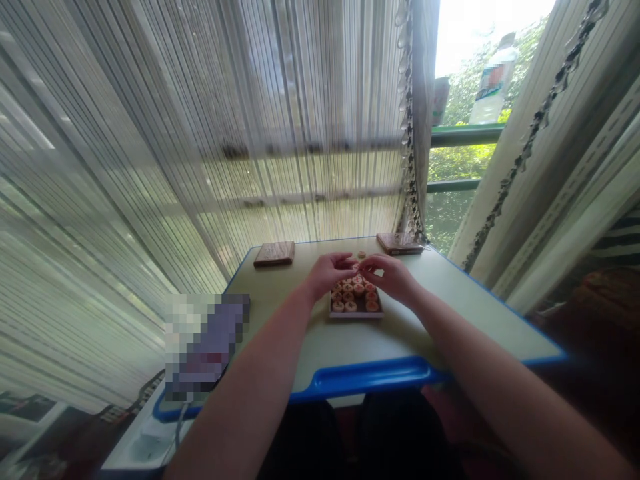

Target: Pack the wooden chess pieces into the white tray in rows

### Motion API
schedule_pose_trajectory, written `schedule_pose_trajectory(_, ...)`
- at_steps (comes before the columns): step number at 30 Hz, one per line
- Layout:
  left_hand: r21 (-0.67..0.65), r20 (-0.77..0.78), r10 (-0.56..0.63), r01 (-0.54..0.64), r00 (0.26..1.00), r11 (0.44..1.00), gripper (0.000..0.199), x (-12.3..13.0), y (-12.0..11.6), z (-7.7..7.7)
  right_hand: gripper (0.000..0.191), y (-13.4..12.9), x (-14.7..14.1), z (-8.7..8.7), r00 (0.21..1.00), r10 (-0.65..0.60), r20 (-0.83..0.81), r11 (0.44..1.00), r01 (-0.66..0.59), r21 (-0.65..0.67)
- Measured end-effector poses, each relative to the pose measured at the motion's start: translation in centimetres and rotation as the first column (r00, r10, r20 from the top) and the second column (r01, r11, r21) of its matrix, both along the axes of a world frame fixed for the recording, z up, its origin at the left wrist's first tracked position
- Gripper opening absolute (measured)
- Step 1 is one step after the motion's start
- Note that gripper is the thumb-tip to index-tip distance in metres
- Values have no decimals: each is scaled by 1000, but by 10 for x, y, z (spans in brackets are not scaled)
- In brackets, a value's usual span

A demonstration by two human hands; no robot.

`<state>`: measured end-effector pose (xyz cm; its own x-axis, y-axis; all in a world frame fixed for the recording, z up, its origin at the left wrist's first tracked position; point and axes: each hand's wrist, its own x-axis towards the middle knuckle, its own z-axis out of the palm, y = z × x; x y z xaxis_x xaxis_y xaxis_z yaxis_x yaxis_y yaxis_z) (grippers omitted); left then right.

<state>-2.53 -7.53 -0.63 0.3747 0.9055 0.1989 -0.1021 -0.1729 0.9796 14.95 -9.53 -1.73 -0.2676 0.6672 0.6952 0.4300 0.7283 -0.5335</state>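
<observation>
A small open box (356, 316) on the table holds rows of round wooden Chinese chess pieces (351, 307) with red and dark characters. Over its far left side my left hand (329, 272) reaches in from the left, its fingers stretched and slightly apart. From the right, my right hand (393, 275) bends over the far right side with thumb and fingertips pinched together. What sits in that pinch, if anything, is too small to make out. Just beyond my fingertips lies a single loose piece (361, 254). My hands partly cover the far rows.
The pale table (475, 313) has a blue rim with a molded groove (373, 375) at the front. Two flat brown boxes (275, 253) (399, 243) lie at the back corners. A blurred-out device (213, 343) with a cable lies left. String curtains (300, 100) hang behind; a bottle (496, 80) stands at the window.
</observation>
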Motion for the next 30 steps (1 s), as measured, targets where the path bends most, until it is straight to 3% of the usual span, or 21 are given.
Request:
schedule_pose_trajectory(8,-34,9,5,-5,1000,999,57,0,-4,2,21,2,1,-2,1000,-14,-10,1000,13,-28)
schedule_pose_trajectory(17,13,0,3,-3,1000,1000,46,-1,-5,4,22,-6,1,6,994,42,-100,985,-58,-160)
schedule_pose_trajectory(25,38,-21,-13,14,1000,999,38,-1,-4,5,24,-9,0,9,999,1,-50,988,-9,-152)
schedule_pose_trajectory(27,51,-8,38,-38,999,998,35,-1,-2,5,24,-12,2,11,1000,-11,10,984,12,-175)
schedule_pose_trajectory(30,112,23,291,-291,957,950,32,-3,5,2,24,-18,3,16,985,46,169,968,-2,-251)
